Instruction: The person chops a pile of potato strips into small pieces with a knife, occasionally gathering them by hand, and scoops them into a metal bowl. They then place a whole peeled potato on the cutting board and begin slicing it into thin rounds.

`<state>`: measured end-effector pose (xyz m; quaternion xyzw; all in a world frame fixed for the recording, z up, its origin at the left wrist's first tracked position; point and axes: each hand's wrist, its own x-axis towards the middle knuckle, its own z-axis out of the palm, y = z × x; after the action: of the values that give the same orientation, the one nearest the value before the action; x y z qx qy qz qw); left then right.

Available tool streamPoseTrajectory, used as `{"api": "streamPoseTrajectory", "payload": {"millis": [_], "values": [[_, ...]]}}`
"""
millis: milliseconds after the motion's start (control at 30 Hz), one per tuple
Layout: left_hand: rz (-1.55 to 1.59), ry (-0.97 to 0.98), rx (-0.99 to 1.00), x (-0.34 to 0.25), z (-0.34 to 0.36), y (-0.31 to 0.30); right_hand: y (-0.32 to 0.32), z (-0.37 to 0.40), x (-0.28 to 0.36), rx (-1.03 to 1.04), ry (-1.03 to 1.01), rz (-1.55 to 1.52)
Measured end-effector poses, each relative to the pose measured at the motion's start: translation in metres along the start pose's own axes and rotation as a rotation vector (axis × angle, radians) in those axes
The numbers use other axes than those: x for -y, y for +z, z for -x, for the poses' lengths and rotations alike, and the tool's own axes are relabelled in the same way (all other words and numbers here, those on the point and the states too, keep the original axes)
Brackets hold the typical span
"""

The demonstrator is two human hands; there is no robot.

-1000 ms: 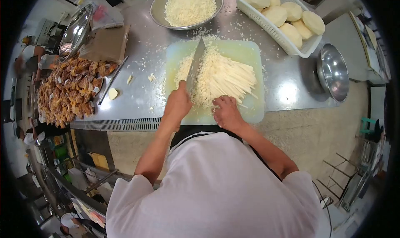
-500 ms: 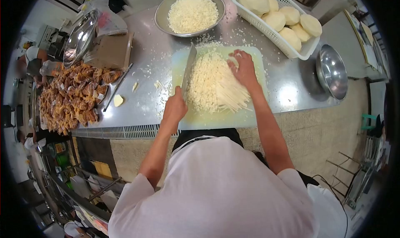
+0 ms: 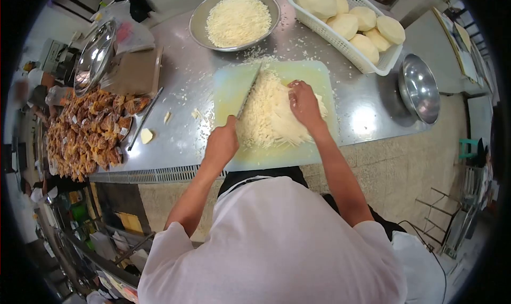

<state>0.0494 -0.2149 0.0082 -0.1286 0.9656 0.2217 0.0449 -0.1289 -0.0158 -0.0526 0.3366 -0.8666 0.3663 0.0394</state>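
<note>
My left hand (image 3: 222, 141) is closed around the handle of a broad knife (image 3: 249, 93), its blade tilted with the tip pointing away from me. The blade stands along the left side of a pile of finely chopped pale vegetable (image 3: 258, 109) on a pale green cutting board (image 3: 226, 91). My right hand (image 3: 306, 104) has its fingers curled together against the pale vegetable strips (image 3: 285, 124) on the pile's right side. Its fingertips are partly hidden among them.
Behind the board stands a metal bowl (image 3: 198, 30) of chopped vegetable. A white basket (image 3: 340, 46) holds peeled round vegetables; a metal bowl (image 3: 420, 88) leans at right. Bagged brown food (image 3: 88, 133), a dark rod (image 3: 145, 120) and a vegetable piece (image 3: 147, 136) lie left.
My right hand has gone from spread above the strips to curled against them, moving slightly down. The knife now leans further right over the pile. The whole view has shifted a little.
</note>
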Motion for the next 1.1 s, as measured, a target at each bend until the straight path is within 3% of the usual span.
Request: {"api": "streamPoseTrajectory", "payload": {"millis": [67,200,267,333,400,567,700,867,1033,1100], "values": [[0.059,0.008,0.019,-0.017,0.002,-0.018,-0.004,0.006,0.024,-0.109,0.102,0.035],[0.137,-0.008,0.02,-0.039,-0.019,0.003,0.012,0.011,0.029,-0.174,0.056,0.231],[0.082,0.143,0.07,-0.033,-0.045,0.03,0.013,0.01,0.034,-0.132,0.108,0.262],[0.134,0.174,0.066,-0.05,-0.046,-0.003,0.011,0.007,0.031,-0.073,0.124,0.282],[0.145,0.03,0.172,-0.065,-0.03,-0.033,0.009,0.008,0.032,-0.074,0.142,0.286],[0.032,0.162,0.144,-0.042,-0.057,0.027,0.008,0.009,0.034,-0.089,0.107,0.283],[0.05,0.085,0.173,-0.07,-0.041,-0.028,0.007,0.011,0.034,-0.04,0.134,0.307],[0.005,0.085,0.203,-0.061,-0.05,0.009,0.008,0.01,0.036,-0.045,0.142,0.305],[0.027,0.042,0.221,-0.071,-0.035,-0.017,0.01,0.007,0.033,-0.081,0.133,0.298],[-0.022,0.048,0.229,-0.064,-0.038,-0.001,0.008,0.006,0.033,-0.076,0.14,0.3]]}}
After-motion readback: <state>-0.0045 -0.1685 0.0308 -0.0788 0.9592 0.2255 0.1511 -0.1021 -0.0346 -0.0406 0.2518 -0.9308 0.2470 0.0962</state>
